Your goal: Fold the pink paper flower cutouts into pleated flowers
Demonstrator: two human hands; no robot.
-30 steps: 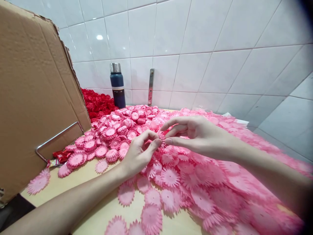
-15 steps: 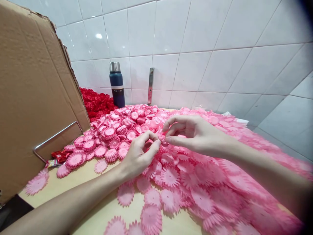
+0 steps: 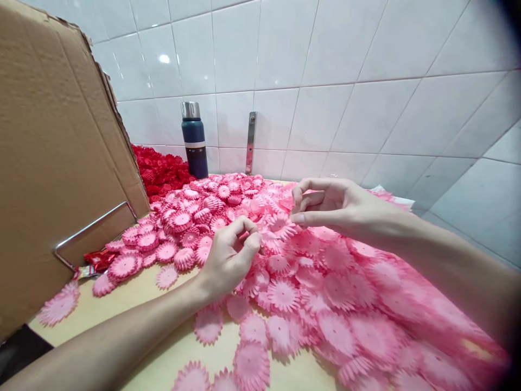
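Petals (image 3: 321,282), pink and past counting, cover the table (image 3: 122,304); one flask (image 3: 194,140) at 11 o'clock. Left hand (image 3: 230,255) curled narrow, right hand (image 3: 334,209) pinched; they've parted since.

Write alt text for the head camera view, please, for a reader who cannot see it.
Two bare hands work over a big heap of pink petal discs on a table: the left hand is curled on the heap, the right hand pinches above it. A dark blue bottle stands by the white tiled wall, cardboard at left.

Left hand (image 3: 230,255), right hand (image 3: 334,206) (apart), pink flower petals (image 3: 325,293)
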